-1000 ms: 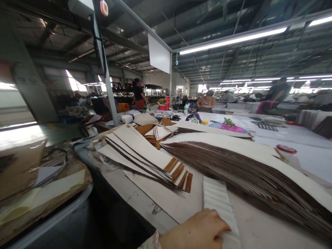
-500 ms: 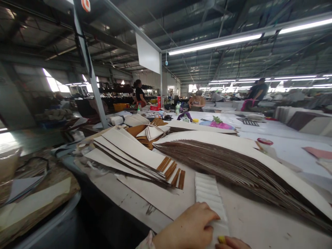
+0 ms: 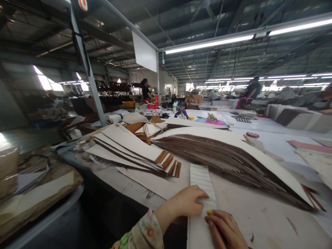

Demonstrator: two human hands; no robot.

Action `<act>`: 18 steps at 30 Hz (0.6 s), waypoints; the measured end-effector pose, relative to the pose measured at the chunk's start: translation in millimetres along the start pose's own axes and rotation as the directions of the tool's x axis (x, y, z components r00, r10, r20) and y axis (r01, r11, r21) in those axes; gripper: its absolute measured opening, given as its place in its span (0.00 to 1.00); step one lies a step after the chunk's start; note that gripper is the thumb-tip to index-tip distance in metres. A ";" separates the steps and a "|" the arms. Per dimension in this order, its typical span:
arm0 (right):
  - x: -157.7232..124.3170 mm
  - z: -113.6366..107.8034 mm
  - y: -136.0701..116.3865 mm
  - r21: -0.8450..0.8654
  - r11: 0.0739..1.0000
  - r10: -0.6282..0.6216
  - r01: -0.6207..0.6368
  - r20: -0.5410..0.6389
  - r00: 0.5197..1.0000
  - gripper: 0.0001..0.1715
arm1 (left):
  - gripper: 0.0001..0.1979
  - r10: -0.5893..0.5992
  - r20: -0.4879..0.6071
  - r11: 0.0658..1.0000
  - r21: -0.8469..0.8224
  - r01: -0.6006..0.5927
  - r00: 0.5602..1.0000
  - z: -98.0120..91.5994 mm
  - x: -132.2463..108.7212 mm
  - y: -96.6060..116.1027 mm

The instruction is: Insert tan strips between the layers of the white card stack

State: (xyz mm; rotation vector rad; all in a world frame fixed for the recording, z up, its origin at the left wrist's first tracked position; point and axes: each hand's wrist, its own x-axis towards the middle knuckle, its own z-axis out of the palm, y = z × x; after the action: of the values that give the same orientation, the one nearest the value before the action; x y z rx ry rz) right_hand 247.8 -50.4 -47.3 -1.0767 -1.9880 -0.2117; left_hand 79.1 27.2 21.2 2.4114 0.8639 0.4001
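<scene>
Head view: we see our left hand resting palm-down on a long white strip stack that lies on the worktable and runs away from us toward the larger piles. The left fingers curl over the strip's near part and press it flat, thumb at its left edge, so this hand bears down on the strip rather than closing around it. Our right hand sits just beside it, nearer to us, with its fingertips touching the same strip; one nail looks yellow. Whether the right hand pinches the strip or only lies on it we cannot tell, since the bottom edge cuts it off. A floral sleeve covers our left forearm. The strip shows shallow cross ridges along its length, like overlapped pieces. To its right a big fanned pile of white-faced, brown-backed sheets spreads across the table, its near edge close to the strip but apart from our hands. To the left lies a smaller fan of long white panels with short tan strips at its near end, just beyond the strip's far left. Farther back other people stand or sit at other tables under long ceiling lamps.
</scene>
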 end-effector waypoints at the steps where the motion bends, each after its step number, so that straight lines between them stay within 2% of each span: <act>1: 0.5 -0.9 -3.1 0.016 1.000 0.022 -0.022 -0.003 1.000 0.08 | 0.22 -0.013 0.008 1.000 0.001 0.013 1.000 0.0 0.5 0.4; 6: 1.1 -2.9 -13.3 0.069 0.993 0.095 -0.093 -0.021 0.995 0.08 | 0.23 -0.056 0.026 0.998 0.029 0.055 0.998 -0.4 3.1 2.7; 12: 1.2 -5.3 -16.0 0.145 0.966 0.206 -0.213 0.063 0.976 0.09 | 0.23 -0.069 0.042 0.997 0.049 0.067 0.997 -3.8 4.5 7.9; 18: 3.6 -9.2 -15.6 0.208 0.944 0.240 -0.258 0.109 0.965 0.09 | 0.24 -0.085 0.054 0.996 0.045 0.083 0.995 -3.7 6.7 6.7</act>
State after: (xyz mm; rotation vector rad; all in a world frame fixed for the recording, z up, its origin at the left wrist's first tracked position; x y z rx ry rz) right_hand 240.6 -62.4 -35.2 -1.1925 -1.8723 0.1878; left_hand 85.8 28.7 28.7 2.4032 0.9543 0.2831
